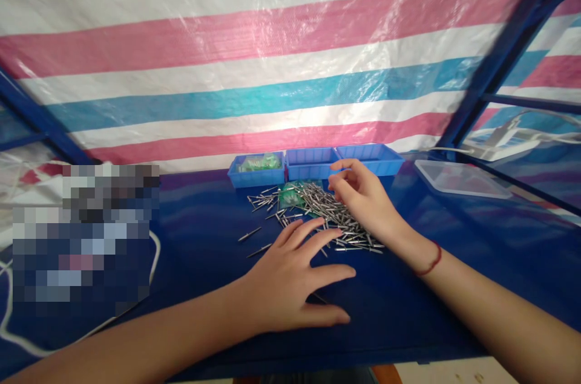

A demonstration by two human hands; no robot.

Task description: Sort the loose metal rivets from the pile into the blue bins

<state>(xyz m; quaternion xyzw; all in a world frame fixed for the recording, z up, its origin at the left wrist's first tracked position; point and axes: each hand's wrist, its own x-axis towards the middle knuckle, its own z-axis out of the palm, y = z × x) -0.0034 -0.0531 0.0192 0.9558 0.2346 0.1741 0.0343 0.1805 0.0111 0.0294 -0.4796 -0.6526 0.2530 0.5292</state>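
A loose pile of silver blind rivets (333, 210) lies on the dark blue table, with several scattered toward its left side. Against the back of the pile sits a small green-tinted plastic bag (291, 194). My left hand (299, 278) is spread palm down at the pile's near edge, fingers apart, with nothing visible in it. Above the right part of the pile is my right hand (363, 196), its fingers loosely curved and apart; no object shows between them. Part of the pile is hidden behind this hand.
Behind the pile stand a blue bin (256, 177) holding a green bag and a divided blue bin (311, 172). A clear plastic lid (460, 179) lies at right, near a white power strip (503, 142). A white cable (157, 251) runs along the left beside a pixelated area.
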